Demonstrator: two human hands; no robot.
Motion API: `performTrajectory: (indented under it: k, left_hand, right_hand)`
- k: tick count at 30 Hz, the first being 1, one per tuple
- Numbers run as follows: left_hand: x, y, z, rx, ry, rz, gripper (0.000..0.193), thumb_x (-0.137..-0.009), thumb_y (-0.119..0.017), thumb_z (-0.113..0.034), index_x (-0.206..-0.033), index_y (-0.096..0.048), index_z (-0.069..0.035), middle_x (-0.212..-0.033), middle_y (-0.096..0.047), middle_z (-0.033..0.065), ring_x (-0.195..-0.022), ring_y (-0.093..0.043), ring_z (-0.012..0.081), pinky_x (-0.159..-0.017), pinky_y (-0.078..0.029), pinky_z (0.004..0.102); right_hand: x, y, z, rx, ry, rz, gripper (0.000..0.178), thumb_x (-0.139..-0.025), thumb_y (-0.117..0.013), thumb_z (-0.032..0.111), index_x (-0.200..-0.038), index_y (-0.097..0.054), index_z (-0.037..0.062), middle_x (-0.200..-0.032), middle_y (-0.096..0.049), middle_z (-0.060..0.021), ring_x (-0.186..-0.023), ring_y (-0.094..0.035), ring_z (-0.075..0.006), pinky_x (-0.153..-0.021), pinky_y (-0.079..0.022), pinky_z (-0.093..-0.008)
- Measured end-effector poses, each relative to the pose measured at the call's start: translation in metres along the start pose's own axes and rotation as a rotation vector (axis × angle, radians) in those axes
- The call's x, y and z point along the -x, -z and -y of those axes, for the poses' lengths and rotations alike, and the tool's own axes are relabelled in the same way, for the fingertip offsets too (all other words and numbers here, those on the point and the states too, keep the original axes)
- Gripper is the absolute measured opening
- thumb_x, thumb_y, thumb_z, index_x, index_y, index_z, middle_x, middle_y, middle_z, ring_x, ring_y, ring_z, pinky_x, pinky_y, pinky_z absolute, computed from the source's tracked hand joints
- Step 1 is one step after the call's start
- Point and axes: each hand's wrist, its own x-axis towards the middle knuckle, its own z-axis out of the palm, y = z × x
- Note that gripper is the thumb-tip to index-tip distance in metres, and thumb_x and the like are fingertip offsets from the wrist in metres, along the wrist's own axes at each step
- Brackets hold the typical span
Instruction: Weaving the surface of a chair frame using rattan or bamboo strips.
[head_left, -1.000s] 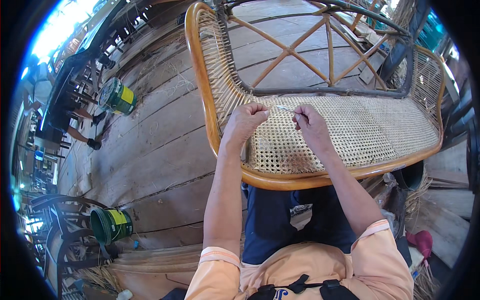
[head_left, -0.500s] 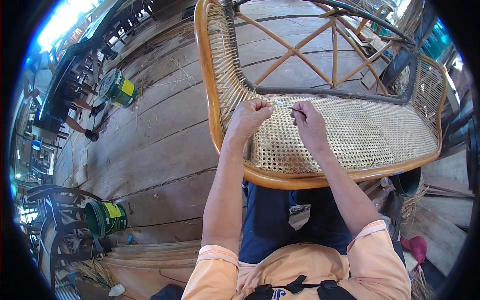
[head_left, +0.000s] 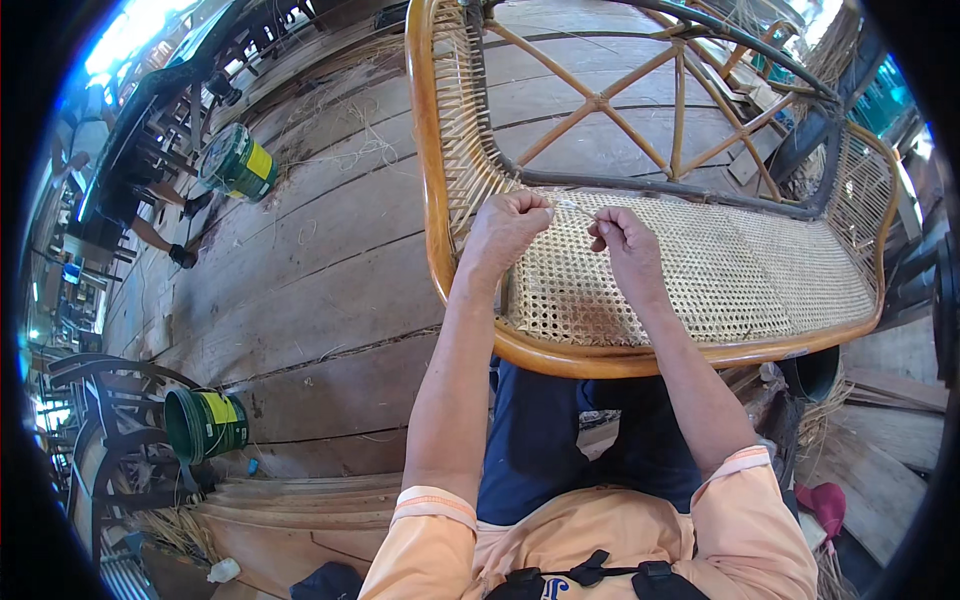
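A rattan bench seat of woven cane mesh (head_left: 700, 275) lies in front of me, edged by a glossy wooden frame (head_left: 570, 357). Above the left part of the mesh, my left hand (head_left: 508, 232) is closed in a pinch; whatever its fingertips hold is too small to make out. My right hand (head_left: 632, 252) pinches a slim, pale, stick-like piece (head_left: 582, 212), whose far end points at the left fingertips. The kind of this piece cannot be told. Behind my hands runs the dark-wrapped rail (head_left: 660, 189) of the crossed-pole backrest.
Two green buckets with yellow labels, one farther off (head_left: 240, 165) and one nearer (head_left: 208, 424), stand on the plank floor (head_left: 320, 290) at left. A person's legs (head_left: 158, 225) show at far left. Dark chair frames (head_left: 110, 430) and a pink object (head_left: 826, 505) lie at the sides.
The slim piece has turned slightly and looks paler, with its tip still near my left fingers. My right hand has shifted a little right and down. The whole view has moved slightly.
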Motion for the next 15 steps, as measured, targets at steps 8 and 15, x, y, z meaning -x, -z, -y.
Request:
performTrajectory:
  k: [8, 15]
  left_hand:
    - [-0.0010, -0.0022, 0.0012, -0.015, -0.001, 0.011, 0.017, -0.079, -0.065, -0.015, -0.088, -0.069, -0.002, -0.068, -0.059, -0.0028, -0.062, -0.050, 0.0053, -0.057, -0.042, 0.0237]
    - [-0.0041, -0.0003, 0.0029, -0.018, 0.032, 0.010, 0.019, -0.078, -0.067, -0.017, -0.088, -0.068, -0.001, -0.068, -0.057, -0.0027, -0.061, -0.047, 0.0045, -0.058, -0.038, 0.0212]
  right_hand:
    - [-0.0020, -0.0051, 0.0007, 0.003, -0.034, 0.039, 0.012, -0.096, -0.049, 0.005, -0.102, -0.058, 0.0006, -0.077, -0.062, -0.0056, -0.064, -0.058, -0.0099, -0.059, -0.049, -0.0238]
    - [0.0005, -0.0053, -0.0007, 0.055, 0.031, 0.089, 0.012, -0.097, -0.049, 0.007, -0.101, -0.058, 0.0010, -0.074, -0.062, -0.0057, -0.062, -0.056, -0.0097, -0.057, -0.048, -0.0236]
